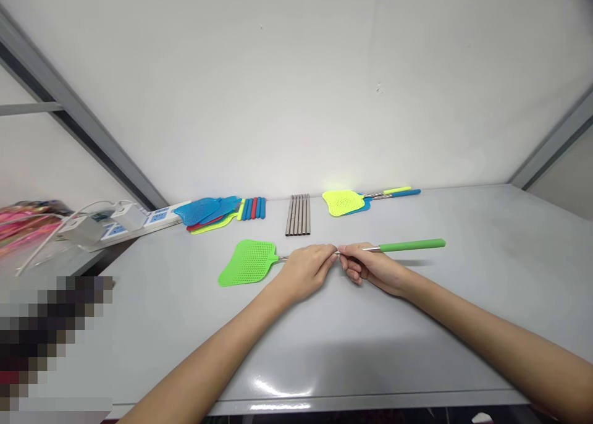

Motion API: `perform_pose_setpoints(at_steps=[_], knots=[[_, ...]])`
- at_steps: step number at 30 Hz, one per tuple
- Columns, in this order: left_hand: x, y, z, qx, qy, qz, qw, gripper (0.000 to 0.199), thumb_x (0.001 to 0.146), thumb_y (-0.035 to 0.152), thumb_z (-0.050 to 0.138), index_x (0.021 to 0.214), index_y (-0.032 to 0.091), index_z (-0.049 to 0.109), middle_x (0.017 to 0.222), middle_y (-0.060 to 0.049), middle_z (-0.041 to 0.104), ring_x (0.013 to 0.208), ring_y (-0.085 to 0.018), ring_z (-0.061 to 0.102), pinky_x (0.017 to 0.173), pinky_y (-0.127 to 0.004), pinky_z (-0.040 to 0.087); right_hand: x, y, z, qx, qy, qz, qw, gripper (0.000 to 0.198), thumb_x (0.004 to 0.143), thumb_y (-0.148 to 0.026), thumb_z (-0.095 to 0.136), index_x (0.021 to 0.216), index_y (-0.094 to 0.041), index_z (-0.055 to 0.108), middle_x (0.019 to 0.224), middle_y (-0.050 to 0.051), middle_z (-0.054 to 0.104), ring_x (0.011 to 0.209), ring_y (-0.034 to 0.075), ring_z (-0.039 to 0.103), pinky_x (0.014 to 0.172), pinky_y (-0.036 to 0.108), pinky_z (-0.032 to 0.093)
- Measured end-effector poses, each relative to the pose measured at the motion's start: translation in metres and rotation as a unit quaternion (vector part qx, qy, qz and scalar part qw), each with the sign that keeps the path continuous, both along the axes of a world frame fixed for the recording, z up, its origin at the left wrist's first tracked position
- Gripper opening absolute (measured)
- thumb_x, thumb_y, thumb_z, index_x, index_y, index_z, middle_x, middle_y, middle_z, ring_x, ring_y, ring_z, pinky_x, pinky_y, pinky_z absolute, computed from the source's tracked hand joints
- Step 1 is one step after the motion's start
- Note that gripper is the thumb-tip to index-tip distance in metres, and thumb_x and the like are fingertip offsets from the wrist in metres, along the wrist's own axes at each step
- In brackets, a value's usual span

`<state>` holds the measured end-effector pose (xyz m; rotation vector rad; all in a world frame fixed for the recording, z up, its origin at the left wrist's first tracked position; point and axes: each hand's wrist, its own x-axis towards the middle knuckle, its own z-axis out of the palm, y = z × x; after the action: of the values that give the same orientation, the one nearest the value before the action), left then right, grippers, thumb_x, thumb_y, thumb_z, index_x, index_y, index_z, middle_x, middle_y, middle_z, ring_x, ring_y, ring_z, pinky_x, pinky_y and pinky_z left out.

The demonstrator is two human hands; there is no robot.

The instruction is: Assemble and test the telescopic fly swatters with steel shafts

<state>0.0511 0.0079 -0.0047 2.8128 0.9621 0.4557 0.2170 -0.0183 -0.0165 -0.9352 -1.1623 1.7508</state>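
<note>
L hand (306,269) is palm-down, fingers closed over the metal rod (371,249) of the green swatter (250,263); R hand (370,269) pinches the same rod btwn thumb & forefinger, other fingers loosely curled. Fingertips sit v. close together approx mid-rod; can't tell if they touch. To do this well, I'd say hold both hands level & in line w/ the rod, firm pinch, no twist off-axis, b/c a thin rod would prob. kink if bent. Swatter lies crosswise over the middle of the desk (324,362), paddle (244,268) to the left, handle (412,245) to the right w/ a shadow under it, so prob. raised. Looks: bright green paddle, flared, full of small holes; rod shiny, silvery; handle smooth, darker green, slim.
</note>
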Motion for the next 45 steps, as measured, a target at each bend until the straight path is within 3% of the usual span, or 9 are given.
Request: perform_pose_setpoints(at_steps=[38,45], knots=[[0.0004,-0.0003,0.001,-0.007,-0.004,-0.003,1.0,0.025,0.087,0.025,0.022,0.082,0.019,0.046,0.078,-0.001,0.055,0.072,-0.013,0.05,0.064,-0.024,0.037,0.0004,0.0008,0.0006,0.009,-0.008,0.001,1.0,0.03,0.077,-0.036,0.047,0.059,-0.013,0.054,0.046,-0.005,0.033,0.043,0.007,0.039,0.041,0.02,0.031],[0.0014,0.0024,-0.0028,0.048,0.015,0.017,0.999,0.026,0.087,0.026,0.022,0.078,0.019,0.045,0.073,0.0,0.055,0.068,-0.013,0.051,0.059,-0.024,0.034,-0.0012,-0.0002,0.0011,0.003,0.001,-0.008,1.0,0.029,0.077,-0.034,0.046,0.057,-0.014,0.053,0.044,-0.006,0.03,0.041,0.007,0.038,0.04,0.021,0.029]])
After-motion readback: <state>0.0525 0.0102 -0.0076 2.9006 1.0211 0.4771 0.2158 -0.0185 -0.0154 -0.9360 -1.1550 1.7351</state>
